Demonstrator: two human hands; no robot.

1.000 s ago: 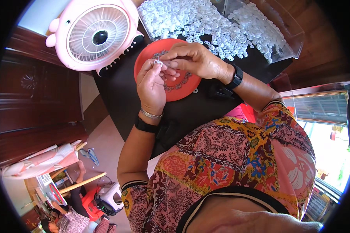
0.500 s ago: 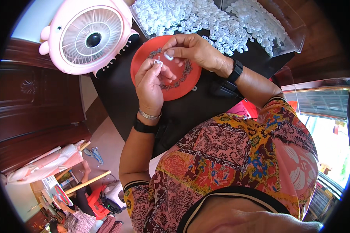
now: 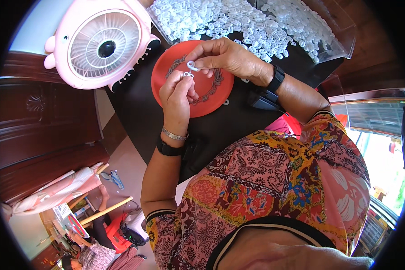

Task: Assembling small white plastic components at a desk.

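My left hand [image 3: 177, 96] pinches a small white plastic piece [image 3: 186, 75] over a red round plate [image 3: 211, 96] on a black table [image 3: 139, 112]. My right hand [image 3: 227, 56] holds a white ring-shaped piece [image 3: 192, 65] between thumb and fingers, right above the left hand's piece; the two pieces nearly touch. A heap of several small white plastic pieces [image 3: 238, 20] lies on the table just beyond the plate. A silver bracelet and a black band sit on my left wrist, a black watch on my right.
A pink round fan [image 3: 101, 42] stands at the table's far left. A clear plastic container [image 3: 333, 31] holds more white pieces at the far right. A black object [image 3: 263, 99] lies by my right wrist. Dark wooden furniture [image 3: 36, 121] and floor clutter are to the left.
The view has shifted slightly, with the plate and fan lower in the picture. My hands have stayed together over the plate, working the white pieces between the fingertips.
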